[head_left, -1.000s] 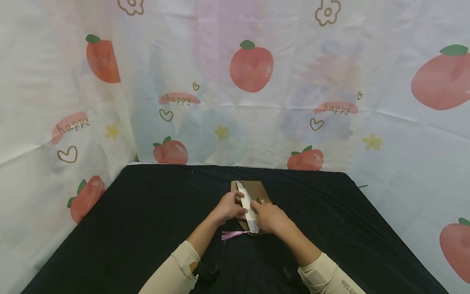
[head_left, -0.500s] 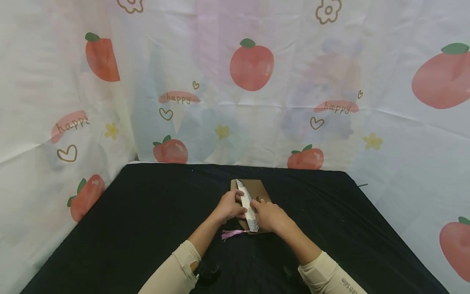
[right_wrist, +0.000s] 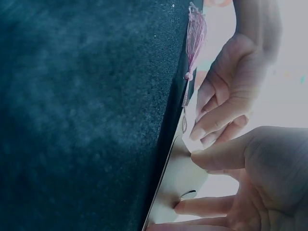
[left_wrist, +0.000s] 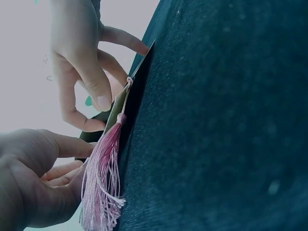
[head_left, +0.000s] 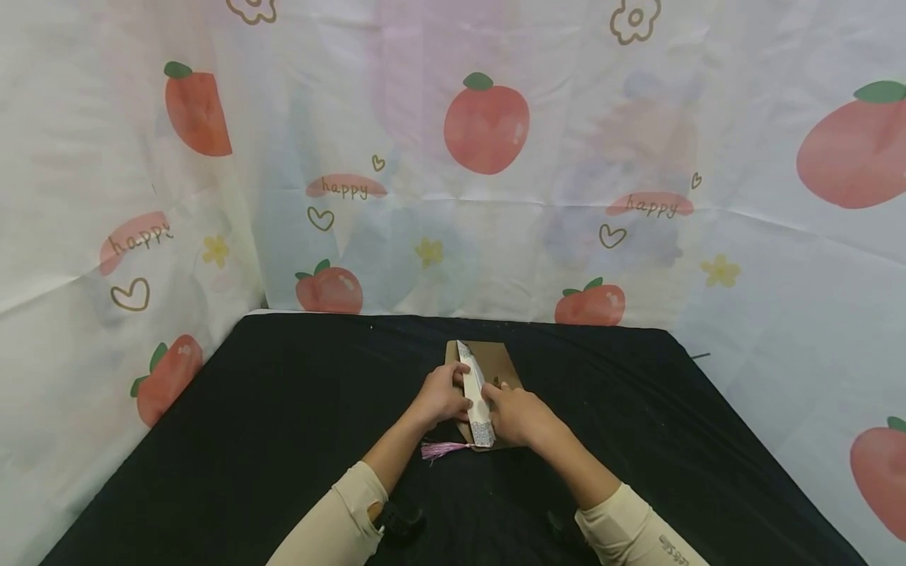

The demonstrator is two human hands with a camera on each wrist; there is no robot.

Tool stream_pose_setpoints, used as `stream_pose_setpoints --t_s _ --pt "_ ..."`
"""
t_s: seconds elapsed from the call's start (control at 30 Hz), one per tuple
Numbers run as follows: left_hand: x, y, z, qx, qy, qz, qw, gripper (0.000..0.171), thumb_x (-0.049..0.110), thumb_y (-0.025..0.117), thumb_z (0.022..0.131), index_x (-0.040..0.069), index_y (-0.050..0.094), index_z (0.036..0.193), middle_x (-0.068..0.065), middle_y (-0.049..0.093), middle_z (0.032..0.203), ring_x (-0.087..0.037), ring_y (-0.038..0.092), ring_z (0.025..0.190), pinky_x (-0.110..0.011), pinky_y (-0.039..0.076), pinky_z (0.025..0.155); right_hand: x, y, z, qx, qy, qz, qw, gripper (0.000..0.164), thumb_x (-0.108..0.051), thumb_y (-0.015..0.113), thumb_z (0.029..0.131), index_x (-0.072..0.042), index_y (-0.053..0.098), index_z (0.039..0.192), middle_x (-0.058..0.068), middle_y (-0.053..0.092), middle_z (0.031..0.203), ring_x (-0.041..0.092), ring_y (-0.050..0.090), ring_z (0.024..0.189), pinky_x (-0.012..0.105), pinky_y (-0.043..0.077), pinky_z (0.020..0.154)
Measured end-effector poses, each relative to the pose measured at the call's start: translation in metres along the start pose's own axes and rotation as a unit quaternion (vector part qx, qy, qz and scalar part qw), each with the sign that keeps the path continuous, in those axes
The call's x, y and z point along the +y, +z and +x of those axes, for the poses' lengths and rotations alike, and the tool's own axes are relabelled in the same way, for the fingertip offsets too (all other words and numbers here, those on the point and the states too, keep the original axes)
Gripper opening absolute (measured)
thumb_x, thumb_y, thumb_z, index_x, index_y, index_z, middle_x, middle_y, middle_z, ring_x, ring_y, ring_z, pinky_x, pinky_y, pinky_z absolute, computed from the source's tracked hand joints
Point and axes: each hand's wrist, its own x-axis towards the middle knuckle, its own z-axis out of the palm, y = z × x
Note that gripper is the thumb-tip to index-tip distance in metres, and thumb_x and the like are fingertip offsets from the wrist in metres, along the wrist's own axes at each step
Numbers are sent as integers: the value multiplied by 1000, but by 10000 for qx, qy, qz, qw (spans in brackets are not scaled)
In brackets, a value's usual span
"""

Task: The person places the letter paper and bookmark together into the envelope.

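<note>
A flat brown board (head_left: 495, 358) lies on the black cloth, with a small dark mark on its face. Along its left part runs a long white strip (head_left: 475, 397) with a silvery patterned end. A pink tassel (head_left: 440, 450) hangs by a cord from the near end. My left hand (head_left: 437, 395) holds the strip's left edge, thumb and forefinger against it. From the other side my right hand (head_left: 522, 415) touches the strip with its thumb, other fingers spread on the board. In the right wrist view, fingertips of the right hand (right_wrist: 269, 178) rest on the brown board (right_wrist: 175, 180).
Black cloth (head_left: 318, 409) covers the table. White printed curtains (head_left: 488, 236) with red fruit stand behind and at both sides. Near the front, a dark object (head_left: 401, 520) sits beside the left sleeve; its kind is unclear.
The strip's near end and the tassel have shifted slightly left, and the board a little farther away. Both hands stay nearly where they were.
</note>
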Motion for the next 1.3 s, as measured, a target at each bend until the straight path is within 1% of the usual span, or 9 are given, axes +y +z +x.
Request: stream_pose_setpoints --t_s 0.23,0.37,0.47,0.63,0.73,0.87,1.07,1.3 --pt "-1 2 -1 85 145 187 9997 60 -21 76 78 -7 56 133 -22 62 111 -25 70 72 -31 59 53 0 -1 0 27 -49 1 10000 17 -6 65 97 -9 60 113 25 65 111 27 53 68 44 47 59" --pt "-2 5 0 138 178 207 9995 60 -20 76 79 -5 57 134 -20 63 113 -22 69 70 -30 59 53 1 -1 0 36 -84 46 9999 15 -5 66 96 -9 60 109 17 63 93 25 53 66 43 46 57" --pt "-3 7 0 141 252 230 9993 61 -19 76 80 -4 57 136 -19 63 113 -21 69 68 -29 59 53 2 -1 0 45 -98 122 9999 13 -5 66 96 -9 60 106 12 60 83 24 53 65 41 46 56" --pt "-4 8 0 128 367 351 9986 62 -18 77 80 -6 56 136 -18 64 111 -21 69 68 -29 58 53 2 -4 -1 45 -139 270 9995 12 -3 67 95 -9 59 101 12 61 83 24 54 65 43 46 56" --pt "-5 9 0 58 315 238 9992 61 -19 77 79 -8 55 135 -18 64 109 -23 70 70 -30 59 53 3 -5 -2 23 -158 338 9993 14 -3 69 95 -11 58 100 11 61 83 24 56 67 44 48 58" --pt "-7 10 0 -12 260 -27 9997 61 -19 76 78 -9 54 134 -20 64 108 -26 71 72 -31 59 54 3 -5 -1 -27 -166 404 9990 16 -5 72 95 -11 58 101 11 63 85 24 58 69 44 50 60" --pt "-7 13 -2 53 204 -213 9995 63 -22 75 77 -9 54 135 -20 64 106 -27 71 73 -32 60 54 4 -5 -1 -109 -147 404 9990 17 -6 73 95 -12 58 102 10 62 83 23 56 69 43 50 60" --pt "-7 16 -1 163 218 -229 9994 62 -21 76 77 -8 55 134 -17 65 104 -25 70 73 -31 59 54 4 -7 -4 -63 -221 473 9986 19 -4 74 94 -11 58 101 10 61 80 24 57 68 44 50 59"
